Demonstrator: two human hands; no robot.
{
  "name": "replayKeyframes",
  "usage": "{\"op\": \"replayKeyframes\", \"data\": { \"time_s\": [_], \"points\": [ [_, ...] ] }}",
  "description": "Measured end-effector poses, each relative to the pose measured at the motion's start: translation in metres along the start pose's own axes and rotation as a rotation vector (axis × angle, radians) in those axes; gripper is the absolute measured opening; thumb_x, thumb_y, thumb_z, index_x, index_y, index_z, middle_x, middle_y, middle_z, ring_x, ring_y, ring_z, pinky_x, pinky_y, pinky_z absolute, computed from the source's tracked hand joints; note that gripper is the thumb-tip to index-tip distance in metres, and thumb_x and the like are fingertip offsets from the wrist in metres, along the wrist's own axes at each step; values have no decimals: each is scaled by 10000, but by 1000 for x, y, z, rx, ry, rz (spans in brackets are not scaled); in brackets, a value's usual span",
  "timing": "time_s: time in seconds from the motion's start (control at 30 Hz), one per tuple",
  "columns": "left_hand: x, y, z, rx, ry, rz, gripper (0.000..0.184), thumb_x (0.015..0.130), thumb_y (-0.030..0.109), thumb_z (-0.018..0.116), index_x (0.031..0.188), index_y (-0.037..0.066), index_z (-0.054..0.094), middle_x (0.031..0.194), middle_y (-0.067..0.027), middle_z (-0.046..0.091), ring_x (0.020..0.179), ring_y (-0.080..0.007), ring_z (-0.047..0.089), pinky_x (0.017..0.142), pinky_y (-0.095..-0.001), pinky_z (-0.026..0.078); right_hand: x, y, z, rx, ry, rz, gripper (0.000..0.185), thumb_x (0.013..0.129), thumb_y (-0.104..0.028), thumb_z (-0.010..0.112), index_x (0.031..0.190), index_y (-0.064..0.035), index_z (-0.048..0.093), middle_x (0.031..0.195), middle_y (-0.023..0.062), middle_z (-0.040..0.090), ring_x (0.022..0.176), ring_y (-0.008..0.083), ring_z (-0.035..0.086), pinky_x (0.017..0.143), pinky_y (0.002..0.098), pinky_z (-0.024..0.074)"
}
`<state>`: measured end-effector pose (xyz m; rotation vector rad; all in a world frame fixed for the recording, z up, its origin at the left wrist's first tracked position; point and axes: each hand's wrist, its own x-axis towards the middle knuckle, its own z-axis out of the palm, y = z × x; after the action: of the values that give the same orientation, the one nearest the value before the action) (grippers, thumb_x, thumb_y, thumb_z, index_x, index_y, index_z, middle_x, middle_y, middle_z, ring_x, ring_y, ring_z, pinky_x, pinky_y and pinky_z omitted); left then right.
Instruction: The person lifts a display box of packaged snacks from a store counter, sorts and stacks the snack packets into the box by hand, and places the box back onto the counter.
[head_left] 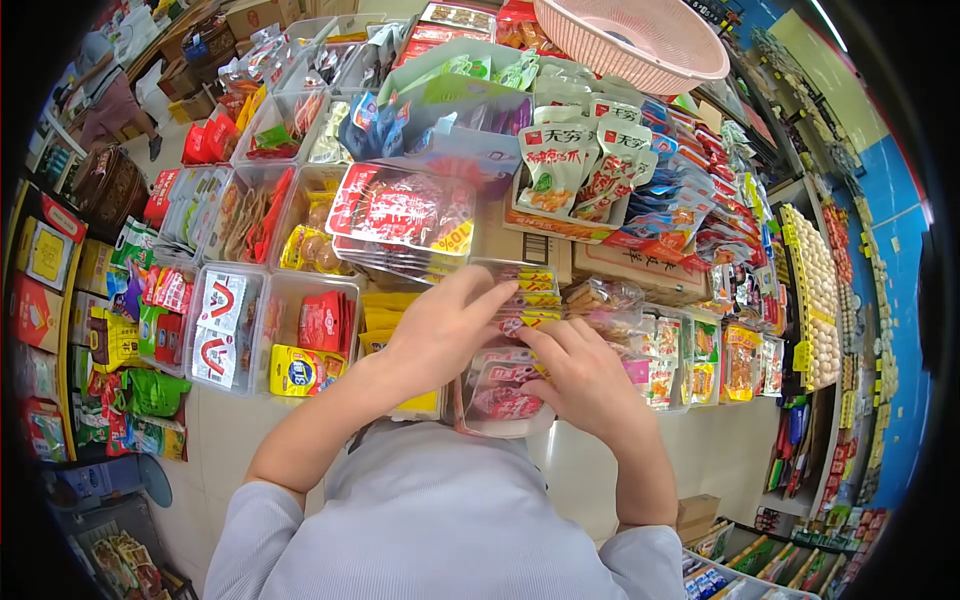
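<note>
Both hands are at a clear plastic bin point(515, 428) of flat snack packets at the front of the display. My left hand point(445, 325) reaches in from the left, its fingers bent over the row of yellow-edged packets point(535, 283). My right hand point(580, 375) lies at the bin's right side, fingers on the packets and thumb over a red-and-clear packet point(497, 388). Whether either hand grips a packet is hidden by the fingers. Behind them lies a stack of large red-and-clear packs point(405, 215).
Bins with red packets point(322, 322) and white packets point(222, 330) stand to the left. A box of white pouches point(565, 170) and a pink basket point(640, 45) are further back. Egg trays point(812, 300) stand right. A person point(110, 85) is far left.
</note>
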<state>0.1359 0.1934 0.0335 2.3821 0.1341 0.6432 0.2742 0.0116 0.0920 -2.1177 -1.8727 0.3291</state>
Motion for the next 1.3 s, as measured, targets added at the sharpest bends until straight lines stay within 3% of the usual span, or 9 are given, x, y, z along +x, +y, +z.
{"op": "replayKeyframes", "data": {
  "time_s": [0.13, 0.23, 0.27, 0.37, 0.4, 0.53, 0.73, 0.87, 1.3],
  "points": [
    [-16, -3, -5, -98, 207, -34, 476, 849, 29, 773, 1305, 25, 637, 1247, -165, 582, 1078, -339, 632, 904, -412, 546, -1, -3, 2, -85, 88, -10, 737, 693, -161, 861, 1360, -16, 584, 1364, 172, 563, 1221, 343, 559, 1030, 458, 475],
    [-35, 16, -4, 66, 268, 77, 511, 826, 64, 810, 1304, 17, 638, 1289, -179, 579, 1119, -354, 628, 928, -422, 548, -4, 4, 11, -161, 163, 11, 816, 701, -208, 876, 1417, -9, 540, 1463, 207, 502, 1349, 373, 492, 1099, 493, 431],
    [-41, 20, 1, 105, 239, 196, 554, 802, 139, 841, 1307, 22, 644, 1357, -200, 562, 1162, -370, 622, 961, -447, 544, -5, 8, 15, -165, 179, 26, 841, 703, -225, 880, 1434, -8, 524, 1489, 216, 483, 1388, 382, 463, 1120, 504, 415],
    [-41, 39, 15, 219, 120, 248, 656, 783, 252, 856, 1350, 20, 621, 1447, -226, 520, 1277, -397, 568, 1034, -495, 501, -7, 13, 23, -148, 190, 64, 898, 708, -264, 889, 1466, -4, 485, 1536, 228, 443, 1451, 404, 404, 1159, 524, 379],
    [-33, 50, 7, 261, -55, 81, 799, 749, 351, 863, 1400, -11, 574, 1509, -246, 471, 1420, -415, 448, 1147, -544, 393, -8, 13, 24, -138, 187, 78, 913, 709, -276, 891, 1474, -3, 474, 1547, 230, 433, 1463, 411, 389, 1169, 529, 370],
    [-15, 50, 6, 442, -253, -55, 980, 680, 373, 890, 1459, -58, 482, 1552, -255, 427, 1516, -413, 311, 1237, -568, 243, -18, 13, 15, -45, 155, 113, 962, 701, -298, 902, 1489, 10, 444, 1555, 239, 422, 1467, 424, 383, 1182, 535, 356],
    [-21, 44, 12, 502, -236, 95, 990, 680, 332, 901, 1479, -46, 457, 1563, -258, 410, 1495, -399, 357, 1223, -569, 276, -23, 17, 8, -51, 137, 91, 1012, 684, -317, 911, 1504, 16, 420, 1565, 240, 410, 1482, 421, 365, 1189, 536, 348],
    [-19, 47, 9, 354, -130, -8, 853, 711, 237, 854, 1443, -24, 502, 1535, -238, 457, 1471, -387, 400, 1207, -561, 309, -20, 17, 17, -67, 178, 89, 979, 701, -278, 896, 1508, 11, 422, 1563, 236, 416, 1481, 409, 372, 1189, 539, 350],
    [-20, 55, 6, 370, -137, 13, 947, 707, 310, 876, 1490, -17, 454, 1595, -247, 378, 1513, -395, 334, 1202, -617, 273, -18, 18, 24, -49, 156, 85, 931, 702, -226, 896, 1479, 10, 441, 1564, 219, 421, 1458, 384, 408, 1151, 555, 387]
  ]
}}
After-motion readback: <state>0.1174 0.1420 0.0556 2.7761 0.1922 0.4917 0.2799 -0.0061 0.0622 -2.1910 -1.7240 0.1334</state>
